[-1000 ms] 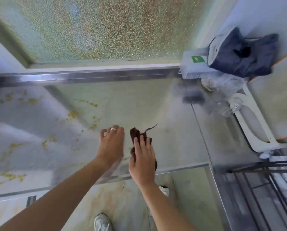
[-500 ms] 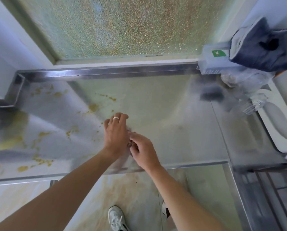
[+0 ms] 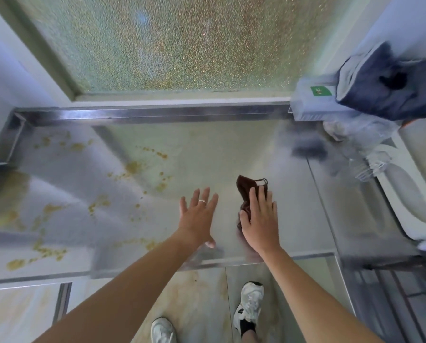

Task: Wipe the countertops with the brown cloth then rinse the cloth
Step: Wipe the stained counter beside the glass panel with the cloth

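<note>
Two hands are over the steel counter [image 3: 231, 149] as I look down from the head camera. My right hand [image 3: 260, 219] lies flat with straight fingers on the cloth [image 3: 244, 188], pressing it to the metal; the cloth's upper end and a small loop stick out past my fingertips. My left hand [image 3: 198, 215] is spread and holds nothing, just beside the right, a ring [image 3: 202, 201] on one finger; I cannot tell whether its palm touches the surface. Both hands sit near the counter's front edge [image 3: 256, 259], with my shoes [image 3: 248, 305] on the floor below it. Yellow stains [image 3: 132, 167] scatter across the counter to the left, reaching toward the raised rim [image 3: 157, 112] at the back and the left corner. To the right a seam runs front to back, and beyond it clutter crowds the far corner: a white box [image 3: 313, 102] with a dark blue cloth [image 3: 390, 85] on top, and a white tray [image 3: 410, 194] along the right edge. Bare metal lies between my right hand and that seam.
</note>
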